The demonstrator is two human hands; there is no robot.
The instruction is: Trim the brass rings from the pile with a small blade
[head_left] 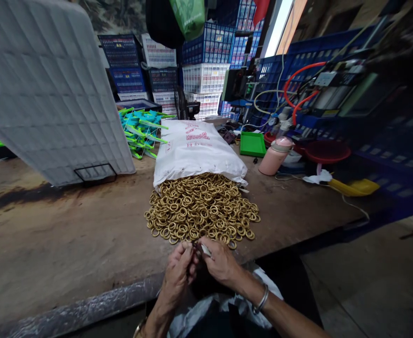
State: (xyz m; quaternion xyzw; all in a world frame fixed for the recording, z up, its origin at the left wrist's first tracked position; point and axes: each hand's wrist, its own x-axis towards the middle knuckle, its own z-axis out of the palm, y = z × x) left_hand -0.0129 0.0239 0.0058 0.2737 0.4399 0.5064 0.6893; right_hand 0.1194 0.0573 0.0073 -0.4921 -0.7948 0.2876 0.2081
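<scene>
Both hands meet at the table's front edge, just before a heap of gold-coloured rings. My left hand is closed in a pinch; whatever sits between its fingertips is too small and dark to name. Against it, my right hand is closed around a small tool with a pale, whitish handle. The working end of that tool is hidden between the fingers. Behind the heap lies a white woven sack with red print, its open mouth facing me and rings spilling out of it.
A tall white padded panel stands at left, near a pile of green and blue plastic pieces. At right are a green tray, a pink bottle, a red bowl and a yellow scoop. Stacked crates fill the back.
</scene>
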